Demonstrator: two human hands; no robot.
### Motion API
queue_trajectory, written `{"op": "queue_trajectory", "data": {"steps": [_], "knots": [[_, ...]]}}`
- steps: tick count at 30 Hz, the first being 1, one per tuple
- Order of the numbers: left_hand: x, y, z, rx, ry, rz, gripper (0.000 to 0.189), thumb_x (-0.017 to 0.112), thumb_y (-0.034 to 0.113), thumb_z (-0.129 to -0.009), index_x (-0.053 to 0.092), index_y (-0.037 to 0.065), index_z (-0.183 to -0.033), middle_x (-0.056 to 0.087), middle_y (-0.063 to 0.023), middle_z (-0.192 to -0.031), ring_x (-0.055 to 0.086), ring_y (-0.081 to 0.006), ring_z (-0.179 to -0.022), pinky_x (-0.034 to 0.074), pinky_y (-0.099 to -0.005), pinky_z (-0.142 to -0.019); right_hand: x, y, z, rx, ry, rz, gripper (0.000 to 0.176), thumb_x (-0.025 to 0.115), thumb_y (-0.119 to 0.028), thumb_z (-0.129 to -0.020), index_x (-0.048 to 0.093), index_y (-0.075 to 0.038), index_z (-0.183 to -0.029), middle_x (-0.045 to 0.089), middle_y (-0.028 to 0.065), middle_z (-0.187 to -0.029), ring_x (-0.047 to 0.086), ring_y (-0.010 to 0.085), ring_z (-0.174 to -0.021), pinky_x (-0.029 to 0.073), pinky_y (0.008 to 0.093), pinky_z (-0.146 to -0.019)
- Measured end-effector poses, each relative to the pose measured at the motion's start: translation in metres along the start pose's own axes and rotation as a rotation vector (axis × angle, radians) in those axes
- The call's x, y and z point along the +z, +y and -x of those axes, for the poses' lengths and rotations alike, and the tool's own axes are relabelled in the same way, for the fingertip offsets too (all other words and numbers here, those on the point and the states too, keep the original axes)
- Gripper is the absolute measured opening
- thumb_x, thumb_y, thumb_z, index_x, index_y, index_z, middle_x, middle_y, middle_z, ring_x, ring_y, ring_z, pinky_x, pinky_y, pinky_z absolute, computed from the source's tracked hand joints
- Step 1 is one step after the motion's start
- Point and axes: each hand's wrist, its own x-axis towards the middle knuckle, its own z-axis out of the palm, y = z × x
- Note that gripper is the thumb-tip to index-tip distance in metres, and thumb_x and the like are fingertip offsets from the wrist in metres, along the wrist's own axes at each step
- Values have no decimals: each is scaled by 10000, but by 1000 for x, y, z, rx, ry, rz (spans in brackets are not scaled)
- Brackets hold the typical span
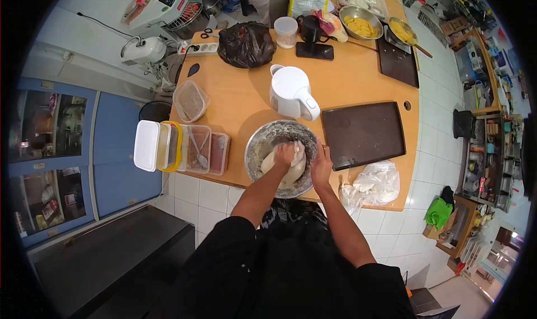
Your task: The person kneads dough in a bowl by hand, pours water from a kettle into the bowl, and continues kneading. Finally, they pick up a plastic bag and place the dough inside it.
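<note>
A floured metal bowl sits at the near edge of the wooden table. Inside it lies a lump of pale dough. My left hand is closed as a fist and pressed down into the dough. My right hand rests on the bowl's right rim, fingers wrapped over the edge. Both sleeves are black.
A white jug stands just behind the bowl. A dark baking tray lies to the right, a crumpled plastic bag beside it. Plastic tubs line the left edge. A black bag, a second tray and food bowls are further back.
</note>
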Motion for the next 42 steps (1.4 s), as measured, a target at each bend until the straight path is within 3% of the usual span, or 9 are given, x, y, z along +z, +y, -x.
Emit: {"op": "queue_trajectory", "data": {"steps": [5, 10, 12, 17, 20, 29, 32, 35, 42], "knots": [[-17, -2, -26, -452, 68, 406, 288, 544, 317, -886, 650, 94, -1034, 670, -161, -948, 641, -353, -845, 496, -445, -783, 2, 1, 0, -25, -6, 60, 649, 488, 107, -807, 429, -159, -1396, 539, 155, -1025, 586, 378, -869, 480, 435, -717], [-7, -36, -5, -282, -292, 1360, 480, 492, 402, -938, 590, -25, -1135, 616, -190, -1138, 569, -257, -1112, 418, -372, -967, -3, -7, 2, 42, -27, 106, 705, 506, 111, -766, 423, -187, -1399, 536, 138, -1033, 593, 369, -866, 490, 448, -709], [-90, -8, 1, -67, -542, 865, 455, 479, 376, -951, 589, -9, -1165, 598, -186, -1191, 528, -268, -1182, 378, -362, -1020, 2, -2, 4, 57, -12, 161, 723, 514, 108, -753, 420, -199, -1400, 535, 131, -1037, 596, 366, -859, 498, 448, -706], [-134, -9, 67, 506, -382, -31, 428, 467, 378, -937, 516, 228, -1336, 411, -114, -1439, 345, -316, -1355, 210, -537, -1111, 5, 0, 4, 90, -17, 209, 747, 536, 90, -736, 411, -220, -1405, 533, 120, -1065, 607, 359, -849, 512, 443, -698], [-166, -6, 100, 433, -256, -38, 448, 430, 421, -942, 479, 279, -1364, 409, -135, -1432, 334, -300, -1360, 225, -609, -1057, 9, 2, 6, 91, -13, 229, 744, 540, 81, -742, 411, -231, -1405, 534, 115, -1078, 611, 356, -848, 512, 444, -694], [-128, -9, 86, 376, -174, -208, 370, 469, 348, -919, 575, 154, -1217, 656, -78, -741, 642, -308, -731, 377, -496, -879, 5, -7, 7, 60, -15, 150, 697, 518, 89, -777, 433, -231, -1390, 544, 123, -1050, 612, 356, -862, 500, 449, -703], [-120, 12, 72, 259, -388, -233, 360, 497, 334, -899, 577, 119, -1176, 645, -156, -959, 621, -261, -968, 357, -487, -974, 6, -7, 7, 81, -9, 159, 685, 515, 90, -779, 443, -225, -1383, 546, 121, -1050, 608, 352, -876, 496, 447, -712], [-79, 5, 79, 363, 224, -259, 340, 516, 323, -885, 602, 124, -1147, 642, -113, -1017, 582, -243, -1054, 339, -507, -985, 6, -4, 10, 103, -29, 156, 685, 511, 95, -778, 446, -222, -1381, 548, 119, -1051, 605, 347, -886, 492, 443, -718], [-65, -8, 64, 377, -104, -47, 275, 524, 266, -864, 659, 120, -1053, 645, -58, -1106, 567, -247, -1102, 371, -535, -950, 8, 1, 8, 44, -46, 183, 785, 567, 91, -716, 399, -233, -1412, 548, 112, -1087, 614, 338, -871, 510, 429, -681]]}}
